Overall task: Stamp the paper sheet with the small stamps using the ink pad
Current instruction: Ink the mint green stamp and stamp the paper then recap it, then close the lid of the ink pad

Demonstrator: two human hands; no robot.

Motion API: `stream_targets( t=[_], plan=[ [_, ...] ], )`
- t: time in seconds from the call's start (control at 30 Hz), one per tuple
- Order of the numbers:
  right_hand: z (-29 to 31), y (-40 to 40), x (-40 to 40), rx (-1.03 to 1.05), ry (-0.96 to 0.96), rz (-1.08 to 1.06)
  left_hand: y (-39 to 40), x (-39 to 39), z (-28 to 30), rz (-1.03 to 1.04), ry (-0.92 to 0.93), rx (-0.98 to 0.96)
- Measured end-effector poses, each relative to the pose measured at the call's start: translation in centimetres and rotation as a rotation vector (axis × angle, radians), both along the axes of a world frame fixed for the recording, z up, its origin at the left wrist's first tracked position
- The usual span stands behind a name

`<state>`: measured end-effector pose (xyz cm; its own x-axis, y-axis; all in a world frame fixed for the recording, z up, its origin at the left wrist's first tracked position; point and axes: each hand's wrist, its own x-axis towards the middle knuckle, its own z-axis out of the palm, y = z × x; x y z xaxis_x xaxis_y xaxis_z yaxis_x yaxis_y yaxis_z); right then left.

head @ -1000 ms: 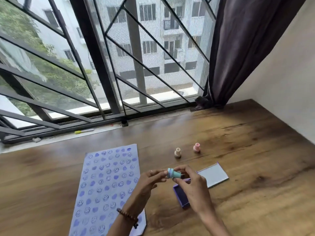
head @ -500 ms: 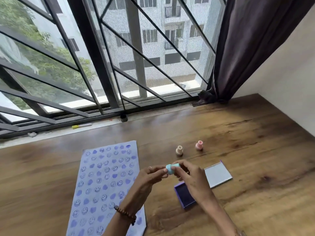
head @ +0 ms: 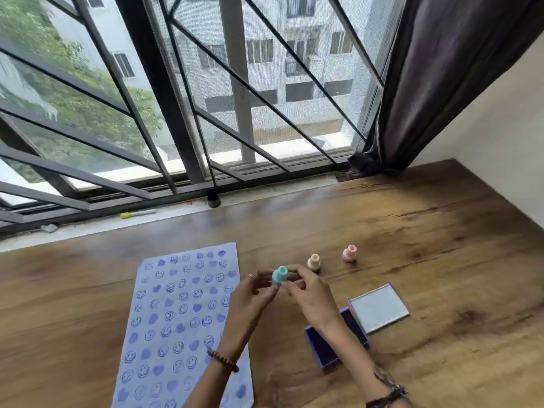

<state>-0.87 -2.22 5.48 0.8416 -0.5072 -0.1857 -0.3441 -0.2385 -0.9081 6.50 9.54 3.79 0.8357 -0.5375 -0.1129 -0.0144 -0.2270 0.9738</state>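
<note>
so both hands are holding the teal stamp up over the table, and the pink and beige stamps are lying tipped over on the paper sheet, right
Not quite. The head view shows both hands, left hand and right hand, holding the teal stamp above the table. But the pink stamp and beige stamp stand upright on the bare wood, to the right of the paper sheet, not tipped over on it.

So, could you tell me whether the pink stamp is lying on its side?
No, the pink stamp stands upright on the table, beside the beige stamp.
</note>
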Motion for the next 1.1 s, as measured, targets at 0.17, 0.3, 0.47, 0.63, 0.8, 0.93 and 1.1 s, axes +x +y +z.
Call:
stream_targets(
  t=[0.17,0.3,0.47,0.63,0.8,0.93,1.1],
  plan=[
    [-1.1,-0.1,2.1,-0.337,0.133,0.071,-0.4,1.3,-1.7,0.066,-0.473,0.421],
    [-1.5,0.0,2.4,-0.364,0.160,0.074,-0.8,1.3,-2.2,0.082,-0.487,0.515],
    [-1.0,-0.5,-0.6,-0.346,0.098,-0.067,-0.3,-1.3,-2.1,0.187,-0.535,0.518],
    [-0.5,-3.2,-7.1,-0.368,0.102,-0.372,-0.7,-6.3,-1.6,-0.030,-0.789,0.457],
    [-1.4,-5.3,-12.3,-0.299,0.222,-0.640,-4.0,-8.8,-2.0,-0.377,-0.618,0.516],
    [-2.3,-5.8,-12.8,-0.246,0.324,-0.641,-6.0,-9.4,-2.4,-0.430,-0.612,0.566],
    [-2.2,-5.6,-12.6,-0.271,0.341,-0.650,-6.6,-9.8,-2.6,-0.381,-0.643,0.572]
  ],
)
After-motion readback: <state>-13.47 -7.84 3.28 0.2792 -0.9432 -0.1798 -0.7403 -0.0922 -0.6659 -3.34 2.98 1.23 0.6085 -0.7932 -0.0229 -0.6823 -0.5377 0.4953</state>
